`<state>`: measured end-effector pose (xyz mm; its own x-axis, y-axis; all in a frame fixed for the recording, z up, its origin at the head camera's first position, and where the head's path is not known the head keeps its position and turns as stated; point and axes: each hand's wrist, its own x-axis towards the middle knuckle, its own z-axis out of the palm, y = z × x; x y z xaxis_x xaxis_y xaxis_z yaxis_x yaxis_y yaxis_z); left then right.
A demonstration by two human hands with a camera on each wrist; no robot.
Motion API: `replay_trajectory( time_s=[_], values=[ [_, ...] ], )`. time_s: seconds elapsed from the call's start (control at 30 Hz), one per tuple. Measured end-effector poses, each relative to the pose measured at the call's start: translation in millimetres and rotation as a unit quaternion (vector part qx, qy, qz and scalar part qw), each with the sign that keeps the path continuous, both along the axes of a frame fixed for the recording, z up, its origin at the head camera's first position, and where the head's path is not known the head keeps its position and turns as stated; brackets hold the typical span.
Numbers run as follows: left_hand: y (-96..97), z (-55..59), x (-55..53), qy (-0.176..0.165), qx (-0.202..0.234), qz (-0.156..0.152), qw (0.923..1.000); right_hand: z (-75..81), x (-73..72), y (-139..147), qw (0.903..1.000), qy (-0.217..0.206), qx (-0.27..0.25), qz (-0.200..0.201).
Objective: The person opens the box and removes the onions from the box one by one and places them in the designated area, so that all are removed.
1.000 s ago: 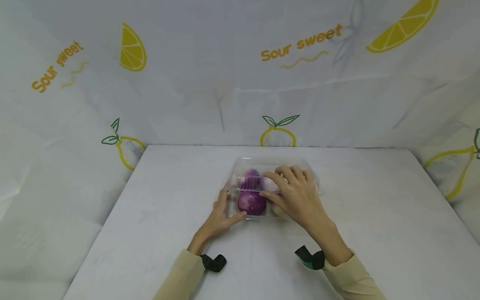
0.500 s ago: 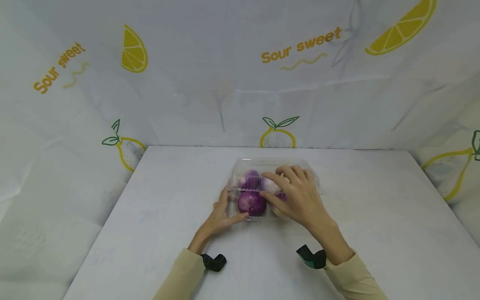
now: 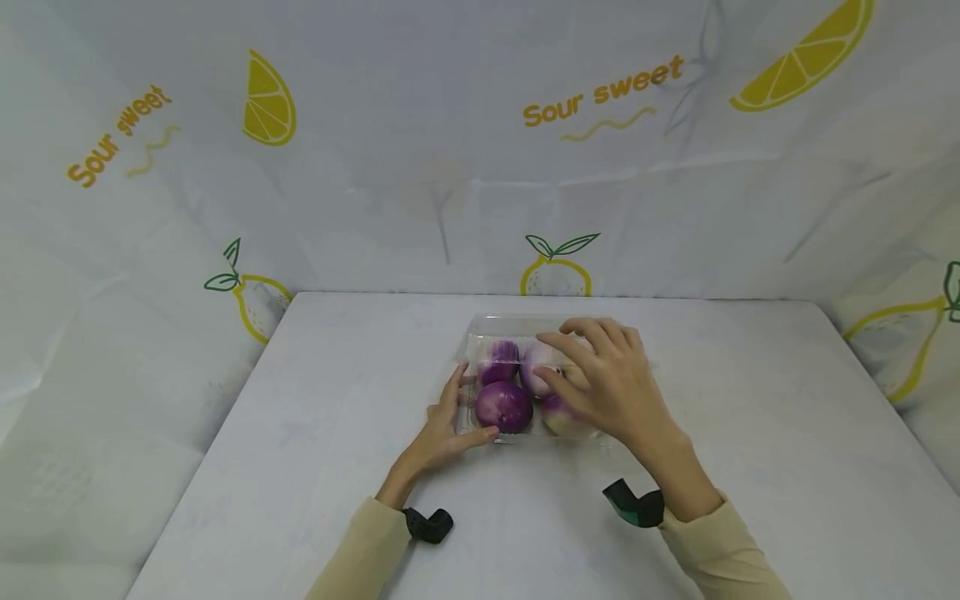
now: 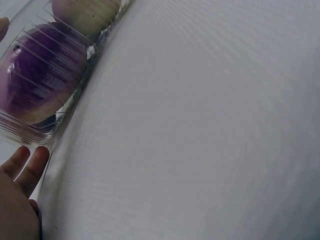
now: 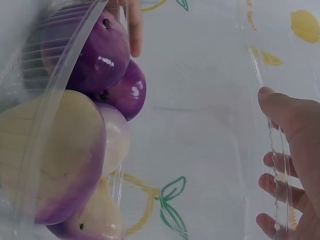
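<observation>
A clear plastic box (image 3: 517,440) with a hinged lid stands on the table before me, holding several glossy, round fruits or vegetables (image 3: 503,407) in purple and cream. My left hand (image 3: 438,433) lies along the box's left side, fingers mostly straight, thumb at the front corner. In the left wrist view its fingertips are right at the ribbed wall (image 4: 57,120). My right hand (image 3: 618,383) pinches the edge of the raised lid (image 5: 272,145), thumb on one side and fingers on the other. Part of the lid and the box's right side are hidden behind this hand in the head view.
A white-covered table (image 3: 337,400) extends around the box on all sides. Behind it hangs a white cloth (image 3: 420,125) printed with lemons and words. A black wrist mount (image 3: 427,527) sits at the left cuff, another mount (image 3: 636,504) at the right.
My right hand has moved up and to the right, taking the lid's front edge up and away. More of the round produce shows. The left hand has stayed in place.
</observation>
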<state>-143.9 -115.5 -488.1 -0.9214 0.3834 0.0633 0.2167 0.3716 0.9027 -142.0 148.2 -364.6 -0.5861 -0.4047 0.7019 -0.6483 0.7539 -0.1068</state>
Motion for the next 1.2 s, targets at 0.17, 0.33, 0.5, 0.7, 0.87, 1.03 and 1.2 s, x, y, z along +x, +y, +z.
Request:
replay_trajectory(
  time_s=[0.17, 0.33, 0.5, 0.7, 0.87, 1.03, 1.2],
  values=[
    [0.0, -0.5, -0.2, 0.024, -0.002, -0.002, 0.9997, 3.9, -3.7, 5, 0.9999, 0.007, -0.008, -0.003],
    [-0.3, -1.6, -0.5, 0.031, 0.0, -0.006, 0.9995, 6.7, -7.5, 13, 0.9997, 0.012, -0.014, -0.016],
    [-0.4, -2.2, -0.6, 0.03, -0.001, -0.004, 0.9996, 7.4, -9.8, 18, 0.9993, 0.015, -0.021, -0.026],
    [-0.2, -0.9, -0.9, 0.031, 0.001, -0.007, 0.9995, 7.0, -13.3, 21, 0.9985, 0.027, -0.042, -0.022],
    [-0.1, 0.2, -0.6, 0.032, 0.005, -0.008, 0.9994, 5.6, -17.3, 25, 0.9972, 0.02, -0.067, -0.025],
    [0.1, -0.3, -1.2, 0.032, 0.006, -0.007, 0.9995, 1.8, -21.9, 29, 0.9925, -0.008, -0.121, -0.016],
    [0.1, -1.4, -1.5, 0.032, 0.008, -0.008, 0.9994, -1.7, -28.6, 33, 0.9855, -0.022, -0.168, -0.011]
  ],
)
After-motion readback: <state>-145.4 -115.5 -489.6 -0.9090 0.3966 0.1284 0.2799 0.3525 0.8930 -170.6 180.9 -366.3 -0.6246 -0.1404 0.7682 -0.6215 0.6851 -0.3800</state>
